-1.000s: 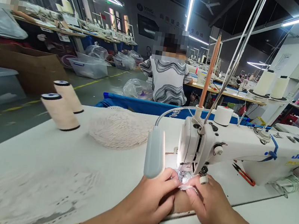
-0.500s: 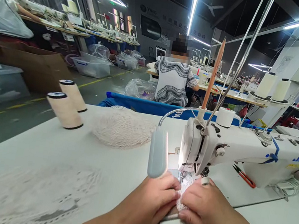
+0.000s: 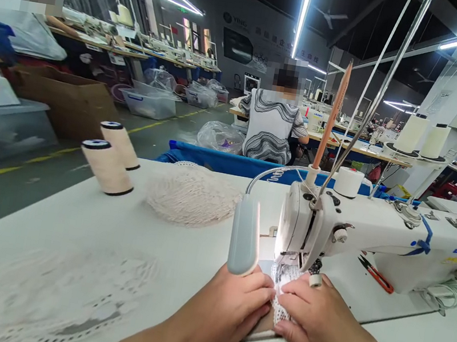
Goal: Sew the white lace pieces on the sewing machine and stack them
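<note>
A strip of white lace [image 3: 282,312] runs under the needle area of a white sewing machine [image 3: 359,220], lit by a small grey lamp [image 3: 245,237]. My left hand [image 3: 240,300] pinches the lace's left edge, fingers bent and pressed together, partly behind the lamp. On the other edge, my right hand [image 3: 311,317] grips the lace with curled fingers and the thumb lower down, close to the presser foot. The foot and needle are too small and bright to make out well.
Left on the white table lie a lace pile [image 3: 193,197] and a spread lace piece [image 3: 61,295]. Two thread cones [image 3: 107,169] stand behind. Red-handled thread snips [image 3: 377,275] rest by the machine. A person [image 3: 273,123] sits ahead, another [image 3: 21,28] at far left.
The lace between my hands has shifted slightly and more of its holed edge shows. Both hands stay nearly in place. The whole view has turned a little to the left.
</note>
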Motion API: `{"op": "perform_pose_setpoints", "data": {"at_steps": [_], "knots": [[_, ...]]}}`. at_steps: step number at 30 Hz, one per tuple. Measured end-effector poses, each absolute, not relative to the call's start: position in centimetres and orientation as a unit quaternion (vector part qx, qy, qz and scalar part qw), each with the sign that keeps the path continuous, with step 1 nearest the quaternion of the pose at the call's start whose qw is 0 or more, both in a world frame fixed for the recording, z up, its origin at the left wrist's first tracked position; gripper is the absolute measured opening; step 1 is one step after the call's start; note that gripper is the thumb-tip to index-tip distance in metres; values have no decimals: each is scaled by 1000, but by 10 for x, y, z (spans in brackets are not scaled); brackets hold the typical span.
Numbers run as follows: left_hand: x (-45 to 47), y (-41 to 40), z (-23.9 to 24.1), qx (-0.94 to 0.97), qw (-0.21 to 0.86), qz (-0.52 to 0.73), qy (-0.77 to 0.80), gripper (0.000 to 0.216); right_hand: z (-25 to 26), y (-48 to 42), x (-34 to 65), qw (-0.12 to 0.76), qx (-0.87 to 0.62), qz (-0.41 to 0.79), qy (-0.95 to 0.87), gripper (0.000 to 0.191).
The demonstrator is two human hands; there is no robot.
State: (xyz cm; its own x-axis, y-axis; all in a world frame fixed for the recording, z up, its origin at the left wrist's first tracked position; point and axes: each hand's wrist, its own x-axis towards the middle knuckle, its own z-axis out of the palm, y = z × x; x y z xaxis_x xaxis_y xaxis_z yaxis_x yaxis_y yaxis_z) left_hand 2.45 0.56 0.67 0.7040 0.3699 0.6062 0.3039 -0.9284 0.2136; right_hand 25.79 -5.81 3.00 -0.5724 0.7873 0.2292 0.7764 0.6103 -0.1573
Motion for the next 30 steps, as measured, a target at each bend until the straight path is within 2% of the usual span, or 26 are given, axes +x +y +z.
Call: {"op": "perform_pose_setpoints", "data": {"at_steps": [5,10,14,19,24,30], "knots": [[22,6,-1,926,3,338,168,26,28,-59,258,142,-433,3,-890,19],[21,4,-2,931,7,327,163,24,29,-60,257,135,-443,5,-887,22],[23,4,-2,926,-1,336,175,21,28,-58,257,138,-451,24,-882,16],[28,6,9,917,-9,364,164,27,22,-55,258,153,-466,36,-871,9],[30,6,23,924,-19,339,174,30,21,-52,257,158,-477,8,-865,12],[25,11,13,917,24,333,218,32,26,-51,255,183,-485,-14,-855,9]]}}
